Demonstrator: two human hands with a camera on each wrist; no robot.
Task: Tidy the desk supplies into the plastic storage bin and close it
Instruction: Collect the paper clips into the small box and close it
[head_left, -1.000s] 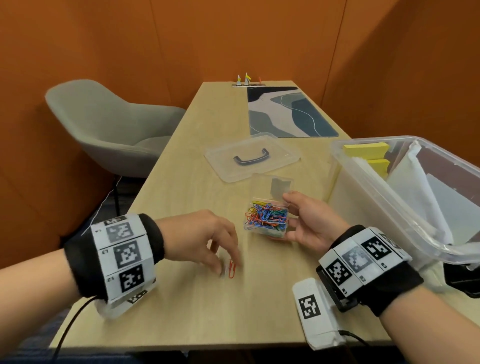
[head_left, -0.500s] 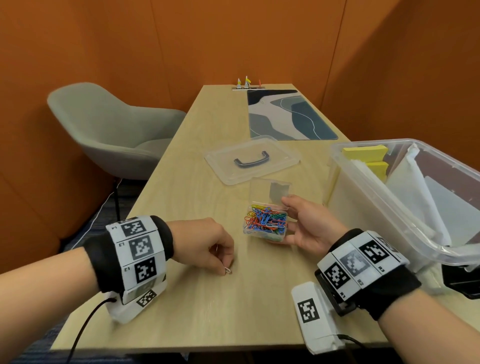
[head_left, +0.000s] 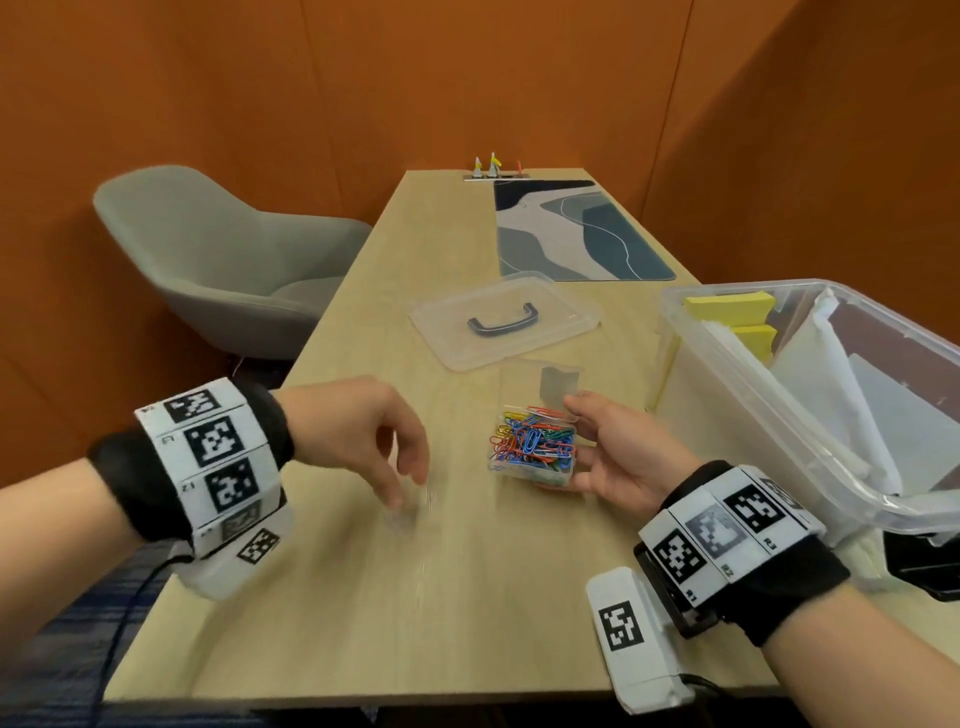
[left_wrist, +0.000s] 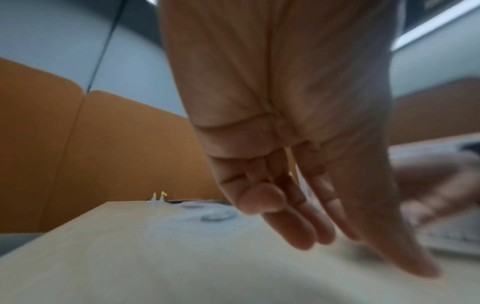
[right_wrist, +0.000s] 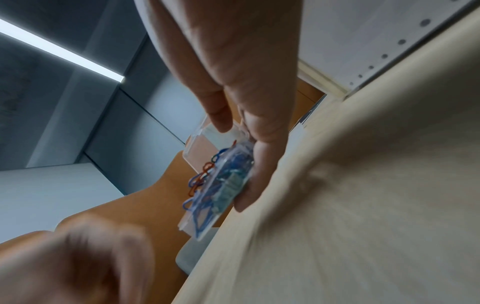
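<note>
Small clear case of coloured paper clips, lid flipped up at the back, held just above the desk in the right hand: thumb on the hinge edge, fingers curled beneath the base, as seen from the right wrist. Clips heaped above the rim. Off to the left of that grasp, near but apart: left hand, fingers pointing down and loosely together, tips close to the wood; heavily blurred, perhaps pinching something pale, cannot tell. Just right of the case: plastic storage bin, uncovered, with yellow sticky-note pads and white paper inside. Beyond the case, flat on the desk: bin lid with dark handle. Farther back: patterned desk mat. Left of the desk: grey chair.
</note>
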